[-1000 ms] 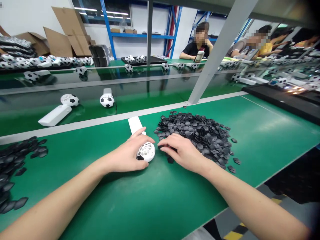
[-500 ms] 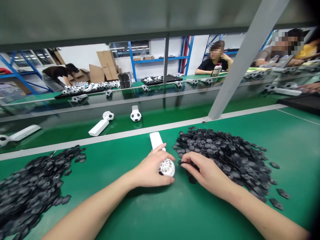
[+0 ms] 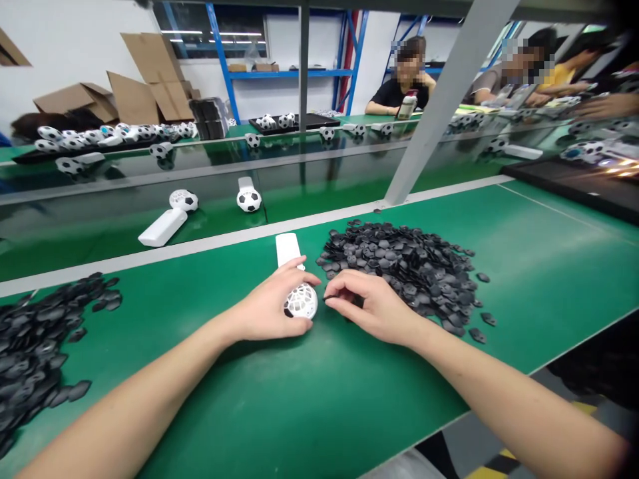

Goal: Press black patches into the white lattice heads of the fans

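My left hand (image 3: 274, 303) curls round the ball-shaped head of a white soccer-ball handheld fan (image 3: 302, 301), thumb at the near side and fingers at the far side. The head's openwork grille faces up, with a black patch at its left edge. Its flat white handle (image 3: 287, 250) points away from me on the green surface. Just right of the ball, my right hand (image 3: 372, 303) pinches a small black plastic piece (image 3: 329, 298) between thumb and forefinger, apart from the ball. Behind that hand spreads a heap of black pieces (image 3: 409, 259).
A second heap of black pieces (image 3: 30, 339) lies at left. Beyond a pale rail (image 3: 219, 245), similar fans (image 3: 167, 223) rest on a dark green belt. A slanted metal post (image 3: 444, 106) rises from the rail. Black trays (image 3: 574, 186) and several people are farther off.
The whole view has shifted, so things appear farther left and higher. My right hand still pinches the black piece near the ball; my left hand keeps its hold on the fan.
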`<action>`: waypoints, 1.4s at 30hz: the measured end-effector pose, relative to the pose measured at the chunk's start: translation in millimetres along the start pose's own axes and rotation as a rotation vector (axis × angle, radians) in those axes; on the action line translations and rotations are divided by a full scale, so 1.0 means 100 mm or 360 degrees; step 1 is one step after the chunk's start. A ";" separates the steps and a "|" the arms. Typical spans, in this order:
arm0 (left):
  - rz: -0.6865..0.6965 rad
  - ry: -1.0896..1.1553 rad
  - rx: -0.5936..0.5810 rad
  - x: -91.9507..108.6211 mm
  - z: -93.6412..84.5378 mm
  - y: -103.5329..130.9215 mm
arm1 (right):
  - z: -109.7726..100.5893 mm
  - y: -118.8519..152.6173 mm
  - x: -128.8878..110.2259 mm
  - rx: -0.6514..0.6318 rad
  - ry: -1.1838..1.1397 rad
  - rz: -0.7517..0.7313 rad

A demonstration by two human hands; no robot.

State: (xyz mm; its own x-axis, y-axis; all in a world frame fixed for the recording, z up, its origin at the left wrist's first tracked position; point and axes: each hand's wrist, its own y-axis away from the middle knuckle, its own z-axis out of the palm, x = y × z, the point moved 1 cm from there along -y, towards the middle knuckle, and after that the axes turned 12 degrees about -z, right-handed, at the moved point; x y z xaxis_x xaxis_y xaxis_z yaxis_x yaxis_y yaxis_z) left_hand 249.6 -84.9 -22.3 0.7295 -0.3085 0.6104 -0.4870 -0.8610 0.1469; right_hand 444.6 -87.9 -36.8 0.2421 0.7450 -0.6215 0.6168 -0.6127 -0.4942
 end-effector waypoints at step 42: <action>0.0014 0.0125 0.0404 0.03 0.15 0.02 | 0.15 -0.11 -0.08 0.0059 -0.0147 0.0389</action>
State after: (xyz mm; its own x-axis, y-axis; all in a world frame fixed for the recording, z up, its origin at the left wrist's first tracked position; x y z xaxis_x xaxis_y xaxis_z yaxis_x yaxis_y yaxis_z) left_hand 257.8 -94.0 -31.6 0.6816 -0.2926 0.6707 -0.3498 -0.9353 -0.0526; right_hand 424.5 -91.5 -35.8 0.3099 0.5477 -0.7771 0.5203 -0.7818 -0.3435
